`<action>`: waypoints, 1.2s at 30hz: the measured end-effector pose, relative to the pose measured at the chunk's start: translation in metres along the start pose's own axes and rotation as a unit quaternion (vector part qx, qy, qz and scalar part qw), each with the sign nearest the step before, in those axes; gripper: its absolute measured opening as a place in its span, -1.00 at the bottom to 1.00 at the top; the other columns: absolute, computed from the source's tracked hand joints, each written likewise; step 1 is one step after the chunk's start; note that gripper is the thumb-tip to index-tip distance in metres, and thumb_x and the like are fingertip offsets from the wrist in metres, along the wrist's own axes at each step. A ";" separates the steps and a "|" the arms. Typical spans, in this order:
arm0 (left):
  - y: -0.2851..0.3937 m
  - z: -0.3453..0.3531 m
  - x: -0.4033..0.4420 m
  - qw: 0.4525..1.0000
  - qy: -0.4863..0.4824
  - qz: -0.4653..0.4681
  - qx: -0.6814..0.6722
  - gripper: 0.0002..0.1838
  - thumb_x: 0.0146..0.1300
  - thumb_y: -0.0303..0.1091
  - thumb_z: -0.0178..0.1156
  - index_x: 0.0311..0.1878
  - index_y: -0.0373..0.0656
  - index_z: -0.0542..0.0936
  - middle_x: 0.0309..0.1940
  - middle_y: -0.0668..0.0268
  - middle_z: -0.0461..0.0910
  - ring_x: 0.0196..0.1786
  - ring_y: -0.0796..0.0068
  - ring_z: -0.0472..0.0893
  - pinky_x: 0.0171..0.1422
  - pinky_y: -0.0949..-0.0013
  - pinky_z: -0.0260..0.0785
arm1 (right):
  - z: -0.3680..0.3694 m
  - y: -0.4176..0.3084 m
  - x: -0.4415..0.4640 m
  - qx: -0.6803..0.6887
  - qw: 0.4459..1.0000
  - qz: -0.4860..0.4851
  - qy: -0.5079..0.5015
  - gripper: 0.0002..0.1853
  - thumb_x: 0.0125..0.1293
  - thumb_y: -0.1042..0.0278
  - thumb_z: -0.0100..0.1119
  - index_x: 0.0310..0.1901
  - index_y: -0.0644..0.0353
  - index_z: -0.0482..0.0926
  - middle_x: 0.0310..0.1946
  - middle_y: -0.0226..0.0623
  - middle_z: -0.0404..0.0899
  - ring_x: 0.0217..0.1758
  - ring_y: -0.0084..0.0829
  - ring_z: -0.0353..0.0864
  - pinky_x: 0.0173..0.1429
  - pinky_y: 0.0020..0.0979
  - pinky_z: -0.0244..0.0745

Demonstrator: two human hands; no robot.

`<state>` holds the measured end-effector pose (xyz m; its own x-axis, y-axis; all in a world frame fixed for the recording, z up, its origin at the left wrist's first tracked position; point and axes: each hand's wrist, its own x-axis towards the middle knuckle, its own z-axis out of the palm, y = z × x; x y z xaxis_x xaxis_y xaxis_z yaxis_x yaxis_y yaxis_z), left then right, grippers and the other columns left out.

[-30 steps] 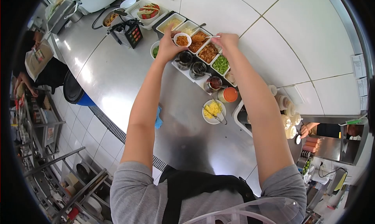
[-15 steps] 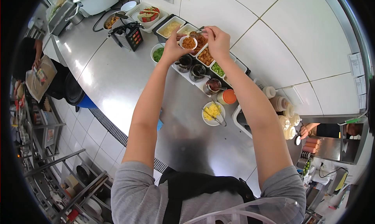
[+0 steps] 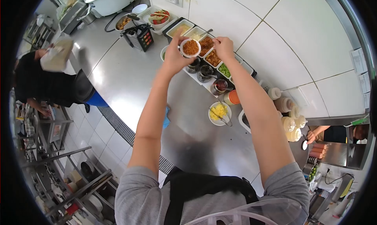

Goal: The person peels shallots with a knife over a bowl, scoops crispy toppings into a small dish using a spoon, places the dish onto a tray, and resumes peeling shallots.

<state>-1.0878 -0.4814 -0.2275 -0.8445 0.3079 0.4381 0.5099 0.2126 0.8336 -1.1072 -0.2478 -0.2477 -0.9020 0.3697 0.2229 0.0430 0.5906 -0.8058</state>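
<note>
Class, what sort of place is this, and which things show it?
Probably a commercial kitchen: a long steel counter, a row of food tubs and several squeeze bottles.

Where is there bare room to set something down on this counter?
The steel counter is bare between the black box and the blue bin beyond its edge, and again between the blue cloth and the yellow food. Along the tiled wall it's crowded: toppings, jars and bottles.

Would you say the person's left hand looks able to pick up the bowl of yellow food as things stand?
Probably not: the left hand holds a small white bowl of orange-brown food, though the bowl of yellow food itself stands in open view.
</note>
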 end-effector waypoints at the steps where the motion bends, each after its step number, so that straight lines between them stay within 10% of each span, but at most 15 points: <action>1: 0.017 -0.003 -0.011 1.000 0.002 0.019 0.013 0.24 -0.20 -0.44 0.62 0.59 -0.02 0.11 0.16 0.16 0.61 0.21 0.24 0.61 0.25 0.18 0.52 | -0.001 0.004 0.002 -0.054 0.998 -0.029 -0.030 -0.79 0.25 0.32 0.33 -0.28 0.34 0.73 -0.39 0.06 0.72 -0.26 -0.07 0.75 -0.05 -0.21 0.61; 6: 0.092 -0.006 -0.078 0.998 -0.019 -0.016 -0.062 0.18 -0.21 -0.42 0.62 0.55 -0.06 0.17 0.25 0.15 0.54 0.28 0.23 0.57 0.27 0.12 0.48 | -0.036 0.013 -0.004 -0.202 0.968 -0.149 -0.023 -0.40 0.16 0.22 0.48 0.23 0.18 0.58 0.07 -0.01 0.57 0.01 -0.03 0.63 0.10 -0.16 0.57; 8: 0.112 0.001 -0.112 0.996 -0.073 0.043 0.034 0.08 -0.22 -0.36 0.64 0.45 -0.11 0.27 0.33 0.13 0.47 0.30 0.21 0.55 0.25 0.08 0.47 | -0.083 -0.021 -0.051 -0.033 0.987 -0.146 -0.054 -0.25 0.17 0.22 0.49 0.39 0.10 0.42 0.13 -0.13 0.45 0.08 -0.10 0.57 0.12 -0.19 0.56; 15: 0.151 0.095 -0.271 0.939 -0.303 0.022 -0.160 0.12 -0.21 -0.40 0.58 0.50 -0.18 0.21 0.14 0.11 0.50 0.23 0.09 0.53 0.36 0.15 0.38 | -0.256 -0.014 -0.356 -0.089 0.979 -0.160 0.095 -0.63 0.24 0.63 0.28 0.11 0.26 0.64 -0.24 -0.23 0.56 -0.17 -0.37 0.51 -0.14 -0.40 0.46; 18: 0.194 0.143 -0.330 0.902 -0.384 -0.006 -0.196 0.13 -0.09 -0.36 0.56 0.55 -0.19 0.12 0.12 0.14 0.49 0.25 0.21 0.50 0.43 0.26 0.30 | -0.306 -0.014 -0.454 -0.105 0.988 -0.012 0.109 -0.75 0.21 0.62 0.31 -0.05 0.25 0.69 -0.19 -0.23 0.57 -0.08 -0.29 0.54 -0.02 -0.37 0.46; 26: 0.368 0.252 -0.333 0.844 -0.476 0.080 -0.234 0.25 -0.13 -0.42 0.57 0.62 -0.03 -0.01 0.18 0.12 0.55 0.27 0.21 0.57 0.40 0.11 0.39 | -0.458 -0.038 -0.566 0.000 0.997 0.018 0.076 -0.88 0.30 0.51 0.27 -0.15 0.21 0.66 0.31 -0.04 0.40 0.35 -0.06 0.44 0.38 -0.13 0.39; 36: 0.498 0.390 -0.428 0.829 -0.481 0.163 -0.233 0.27 -0.21 -0.50 0.55 0.61 -0.02 0.02 0.16 0.08 0.58 0.22 0.15 0.61 0.32 0.11 0.51 | -0.593 0.010 -0.677 -0.041 0.993 0.087 0.075 -0.87 0.23 0.60 0.24 -0.20 0.21 0.59 0.36 0.04 0.32 -0.02 -0.17 0.67 0.02 -0.25 0.60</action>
<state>-0.4091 -0.1456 -0.1311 -0.0391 0.9234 0.3819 0.3776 -0.3402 0.8612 -0.2408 -0.0669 -0.0808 -0.8039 0.5706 0.1681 0.2328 0.5618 -0.7938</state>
